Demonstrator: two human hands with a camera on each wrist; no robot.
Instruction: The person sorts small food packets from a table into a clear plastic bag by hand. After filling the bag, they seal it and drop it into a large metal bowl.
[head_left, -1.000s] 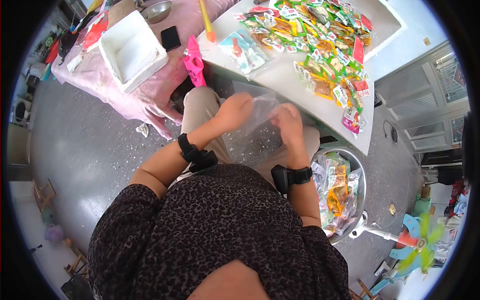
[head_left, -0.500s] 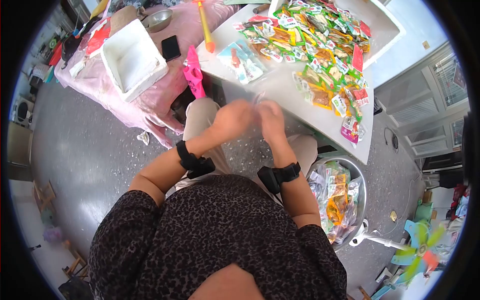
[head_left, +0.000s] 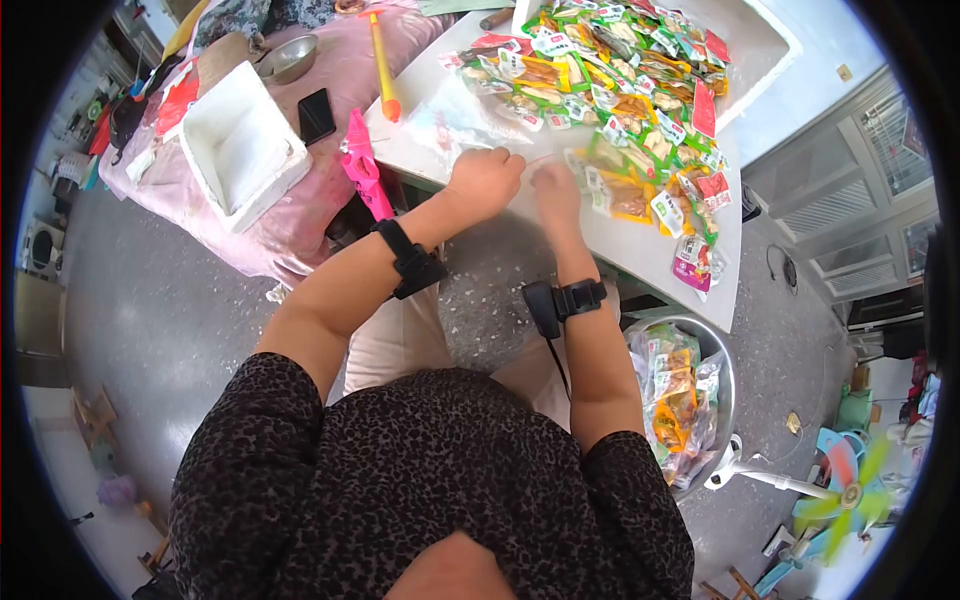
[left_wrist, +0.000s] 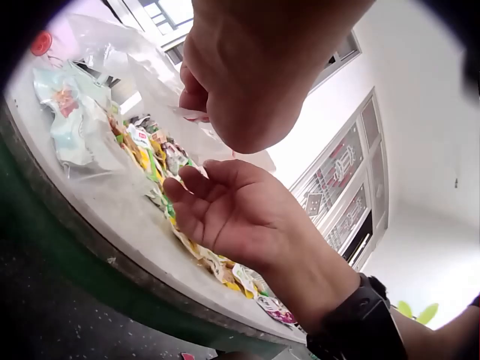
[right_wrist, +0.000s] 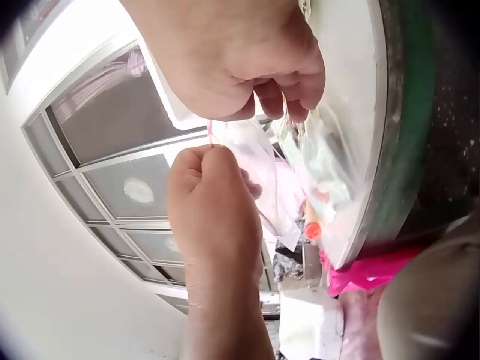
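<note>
Two hands are hovering over the near side of the table (head_left: 640, 252), the right hand (head_left: 557, 195) being just beside the left hand (head_left: 485, 183), at three o'clock from it. Left fingers are pinching the red edge (right_wrist: 210, 132) of a clear bag (left_wrist: 154, 82); right fingers are curling loosely, and whether they are gripping that edge too I cannot tell. What counts now, I judge, is how the bag is lying: its body is spreading towards eleven o'clock from the left grip, while its edge is running to about two o'clock, towards the right hand. So the left is sitting nearer the bag; the sachets (head_left: 640, 100) are lying beyond, at two o'clock.
</note>
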